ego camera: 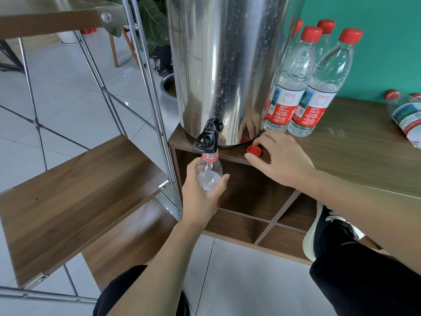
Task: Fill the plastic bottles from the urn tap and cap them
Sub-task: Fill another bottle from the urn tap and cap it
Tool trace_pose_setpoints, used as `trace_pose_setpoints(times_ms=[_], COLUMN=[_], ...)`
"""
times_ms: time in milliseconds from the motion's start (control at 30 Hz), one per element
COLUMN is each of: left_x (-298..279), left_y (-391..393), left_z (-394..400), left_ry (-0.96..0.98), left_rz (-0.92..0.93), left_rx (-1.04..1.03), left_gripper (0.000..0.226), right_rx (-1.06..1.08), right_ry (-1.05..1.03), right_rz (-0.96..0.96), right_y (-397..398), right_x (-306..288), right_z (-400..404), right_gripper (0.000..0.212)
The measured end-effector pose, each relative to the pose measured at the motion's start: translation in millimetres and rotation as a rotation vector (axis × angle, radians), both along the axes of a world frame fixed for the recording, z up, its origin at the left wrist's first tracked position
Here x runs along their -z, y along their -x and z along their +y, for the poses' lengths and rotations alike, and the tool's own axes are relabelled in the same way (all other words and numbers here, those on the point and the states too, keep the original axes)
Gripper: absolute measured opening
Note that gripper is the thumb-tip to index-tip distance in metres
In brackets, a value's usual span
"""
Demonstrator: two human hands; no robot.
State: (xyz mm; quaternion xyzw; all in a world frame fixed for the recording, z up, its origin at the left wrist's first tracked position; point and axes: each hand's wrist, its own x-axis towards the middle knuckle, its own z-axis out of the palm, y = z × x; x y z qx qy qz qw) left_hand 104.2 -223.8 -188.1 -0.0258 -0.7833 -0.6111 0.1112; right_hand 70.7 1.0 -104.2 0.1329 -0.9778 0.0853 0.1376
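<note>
The left hand point(200, 192) grips the upright bottle point(209, 176) under the tap point(206, 139), while the right hand's point(280, 160) relaxed fingers point(257, 158) touch the cap point(254, 149) just beside them.

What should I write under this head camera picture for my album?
Left hand holds an open bottle under the urn tap; right hand rests by its red cap.

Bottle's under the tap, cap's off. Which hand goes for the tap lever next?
Right. The left hand grips the bottle under the tap and must keep it there. The right hand holds nothing; its fingers rest by the loose cap on the cabinet top, close beside the tap.
</note>
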Motion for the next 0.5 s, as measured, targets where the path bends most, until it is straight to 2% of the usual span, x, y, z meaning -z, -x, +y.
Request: trace_pose_setpoints(times_ms=[500], left_x=[-2.2], left_y=[-0.8], left_z=[0.1], left_ry=[-0.008], left_rz=[-0.001], left_rx=[0.004], left_gripper=[0.074], right_rx=[-0.004], right_ry=[-0.001], right_rz=[-0.012], right_y=[-1.2], right_x=[-2.6], right_z=[-1.0], right_gripper=[0.057])
